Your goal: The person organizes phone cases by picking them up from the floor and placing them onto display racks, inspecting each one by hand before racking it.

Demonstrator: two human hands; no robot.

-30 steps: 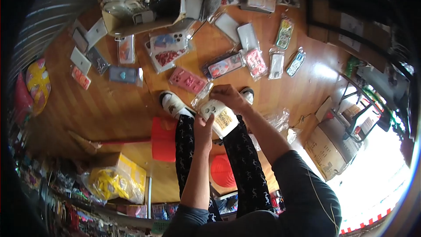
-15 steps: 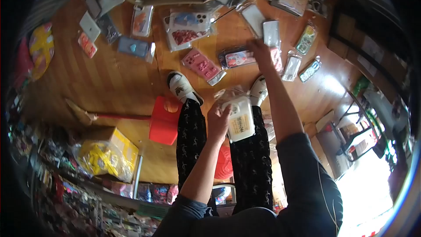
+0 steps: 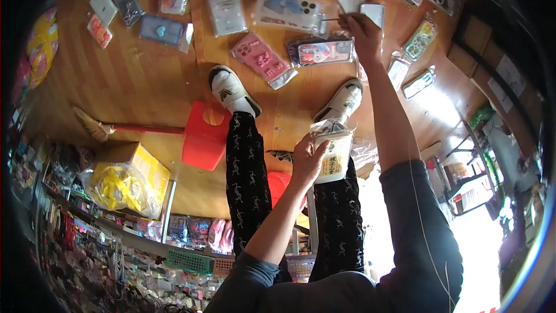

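My left hand point(image 3: 310, 159) is closed on a white phone case point(image 3: 334, 159) with yellow print and dark lettering, in a clear plastic bag, held above my right leg. Above the floor my right hand point(image 3: 365, 35) pinches the end of a bagged phone case point(image 3: 289, 8) with a blue picture; a thin dark strip shows by the fingertips. Just below it lies a case with a red and white cartoon point(image 3: 324, 52). A pink case point(image 3: 262, 61) and a clear white case point(image 3: 226, 8) lie to the left.
More bagged cases, such as a blue one with a heart point(image 3: 162, 33) and a green-edged one point(image 3: 420, 40), are spread over the wooden floor. A red plastic stool point(image 3: 204, 145), a broom point(image 3: 95, 126) and a yellow box point(image 3: 142, 165) stand at left. Cardboard boxes point(image 3: 492, 75) are at right.
My right hand has moved up from the cartoon case. The blue-picture case has slid right, uncovering the clear white case. My left hand still holds its case; the view has shifted.
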